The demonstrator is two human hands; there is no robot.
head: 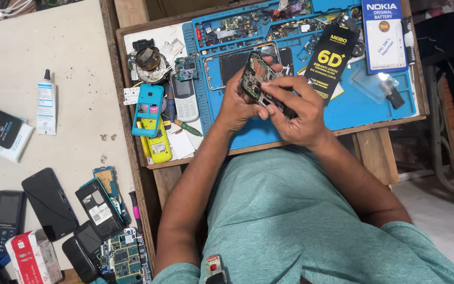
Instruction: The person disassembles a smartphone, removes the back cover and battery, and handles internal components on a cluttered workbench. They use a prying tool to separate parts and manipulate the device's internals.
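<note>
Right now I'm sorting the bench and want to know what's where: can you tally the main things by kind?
Opened phone held in both hands (left hand, right hand): 1
Keypad phones: 2, grey one on the tray, black one on the table
Phone shells, cyan and yellow: 2
Glue tube: 1
Blue work mat: 1
Total: 7

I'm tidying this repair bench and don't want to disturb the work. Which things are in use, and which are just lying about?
In use:
- opened phone, held in both hands
- left hand
- right hand
- blue work mat beneath them

Lying about:
- glue tube
- yellow phone shell
- grey keypad phone
- black phones on the side table
- white and blue box
</note>
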